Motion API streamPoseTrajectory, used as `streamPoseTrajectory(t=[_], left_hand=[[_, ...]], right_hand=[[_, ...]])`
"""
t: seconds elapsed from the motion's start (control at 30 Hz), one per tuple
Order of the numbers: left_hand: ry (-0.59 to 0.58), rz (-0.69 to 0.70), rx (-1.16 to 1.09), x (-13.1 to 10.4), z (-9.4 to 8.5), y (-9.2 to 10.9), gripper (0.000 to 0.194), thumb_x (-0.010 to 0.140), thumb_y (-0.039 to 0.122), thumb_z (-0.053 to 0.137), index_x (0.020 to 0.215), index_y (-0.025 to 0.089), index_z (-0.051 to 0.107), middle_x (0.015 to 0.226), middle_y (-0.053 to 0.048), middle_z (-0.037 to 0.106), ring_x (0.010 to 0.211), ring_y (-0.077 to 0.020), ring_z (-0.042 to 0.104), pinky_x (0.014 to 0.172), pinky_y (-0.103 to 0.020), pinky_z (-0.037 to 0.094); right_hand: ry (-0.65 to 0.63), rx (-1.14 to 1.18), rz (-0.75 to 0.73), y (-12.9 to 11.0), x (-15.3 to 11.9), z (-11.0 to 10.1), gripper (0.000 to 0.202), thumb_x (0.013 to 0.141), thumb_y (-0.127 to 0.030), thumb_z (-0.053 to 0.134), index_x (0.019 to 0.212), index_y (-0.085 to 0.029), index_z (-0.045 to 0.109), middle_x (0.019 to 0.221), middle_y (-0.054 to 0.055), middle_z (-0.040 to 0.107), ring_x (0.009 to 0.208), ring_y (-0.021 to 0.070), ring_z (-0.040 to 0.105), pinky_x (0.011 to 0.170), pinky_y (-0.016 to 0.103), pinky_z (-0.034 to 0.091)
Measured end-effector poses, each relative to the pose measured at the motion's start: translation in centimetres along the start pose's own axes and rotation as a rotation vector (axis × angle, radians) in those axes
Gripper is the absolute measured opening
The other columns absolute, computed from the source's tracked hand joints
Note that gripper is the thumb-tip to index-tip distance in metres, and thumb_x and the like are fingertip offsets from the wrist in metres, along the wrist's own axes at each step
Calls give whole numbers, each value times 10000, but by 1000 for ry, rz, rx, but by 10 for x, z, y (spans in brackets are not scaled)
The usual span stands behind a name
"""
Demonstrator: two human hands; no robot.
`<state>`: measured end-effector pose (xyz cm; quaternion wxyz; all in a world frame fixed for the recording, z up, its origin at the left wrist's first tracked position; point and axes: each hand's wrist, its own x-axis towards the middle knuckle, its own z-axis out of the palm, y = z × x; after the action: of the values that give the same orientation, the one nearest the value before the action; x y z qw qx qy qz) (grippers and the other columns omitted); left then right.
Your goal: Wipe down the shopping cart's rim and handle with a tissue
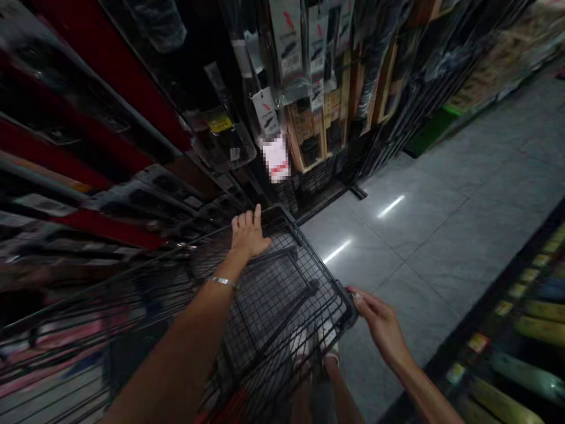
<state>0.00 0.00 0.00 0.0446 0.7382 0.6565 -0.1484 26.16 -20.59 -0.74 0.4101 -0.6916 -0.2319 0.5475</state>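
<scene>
A stiff wire shopping cart [282, 294], looking empty and likely light, is being held in the aisle by its rim, the left hand [248, 234] curled over the far edge, the right hand [380, 325] pinching the near corner beside packed shelves [132, 147].

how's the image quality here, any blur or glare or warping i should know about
Head view: dim overall, with bright streaks of glare on the grey tiled floor. The shelves at left are smeared by motion blur, and straight lines bend like a wide lens. The left hand and right hand on the wire cart stay fairly sharp. One hanging tag is pixelated.
</scene>
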Motion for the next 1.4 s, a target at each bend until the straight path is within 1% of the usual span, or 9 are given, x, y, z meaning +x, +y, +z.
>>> streamPoseTrajectory(t=[0.23, 0.37, 0.6, 0.83, 0.97, 1.07, 1.2, 1.3, 1.4], left_hand=[[33, -15, 11, 7, 1, -6, 1005, 723, 463, 552, 1491, 58, 46, 1428, -218, 355, 1314, -367, 331, 1099, -502, 212], [53, -16, 18, 8, 3, -7, 1006, 717, 461, 550, 1489, 49, 55, 1432, -225, 351, 1321, -372, 325, 1100, -505, 210], [69, -16, 9, 6, 5, -5, 1006, 703, 450, 549, 1490, 54, 64, 1437, -238, 351, 1322, -393, 327, 1086, -552, 222], [131, 11, -42, 2, 8, -7, 1007, 680, 407, 594, 1476, 17, 119, 1416, -277, 368, 1340, -412, 321, 1101, -593, 204], [231, 43, -88, -13, 10, 8, 947, 716, 345, 570, 1463, -22, 117, 1428, -316, 337, 1367, -434, 285, 1095, -655, 184], [323, 185, -110, -35, 13, 34, 845, 781, 287, 510, 1478, 23, 111, 1485, -269, 284, 1419, -378, 215, 1145, -612, 141], [327, 510, -120, -63, 25, 65, 687, 770, 189, 519, 1434, 211, 343, 1405, -112, 463, 1389, -265, 328, 1191, -488, 181], [325, 647, -123, -67, 35, 71, 621, 744, 118, 515, 1353, 227, 452, 1303, -82, 555, 1358, -230, 379, 1186, -447, 234], [360, 661, -126, -63, 46, 69, 561, 760, 88, 484, 1314, 170, 468, 1281, -117, 563, 1373, -249, 358, 1180, -496, 238]], right_hand=[[51, 103, -20, 30, -28, 0, 496, 710, -581, 708, 1080, -251, 730, 1253, 72, 650, 1252, 305, 538, 1137, 518, 292], [-28, 258, -12, 26, -1, 12, 503, 681, -594, 730, 1049, -251, 742, 1214, 76, 678, 1221, 295, 563, 1135, 500, 294], [-261, 323, 79, 16, 48, 31, 533, 592, -575, 794, 960, -190, 766, 974, 104, 756, 898, 300, 707, 925, 491, 498], [-137, 358, 16, 23, -1, 12, 465, 696, -550, 739, 1044, -242, 739, 1207, 77, 684, 1198, 273, 581, 1112, 462, 334], [-59, 252, -102, 15, -19, 13, 380, 762, -526, 689, 1028, -261, 745, 1197, 78, 690, 1188, 265, 589, 1092, 463, 370], [-113, 168, -194, 7, -7, 23, 381, 784, -535, 658, 1038, -263, 740, 1181, 75, 697, 1159, 259, 605, 1078, 471, 388], [-146, 168, -226, 6, 16, 33, 395, 768, -541, 669, 1046, -266, 734, 1154, 66, 704, 1107, 238, 624, 1047, 440, 424], [-131, 171, -227, 14, 14, 28, 351, 728, -549, 704, 906, -254, 769, 1118, 77, 701, 1085, 239, 622, 1004, 404, 459], [-100, 158, -199, 27, -3, 12, 318, 747, -528, 699, 885, -253, 779, 1040, 86, 703, 1018, 230, 637, 946, 382, 487]])
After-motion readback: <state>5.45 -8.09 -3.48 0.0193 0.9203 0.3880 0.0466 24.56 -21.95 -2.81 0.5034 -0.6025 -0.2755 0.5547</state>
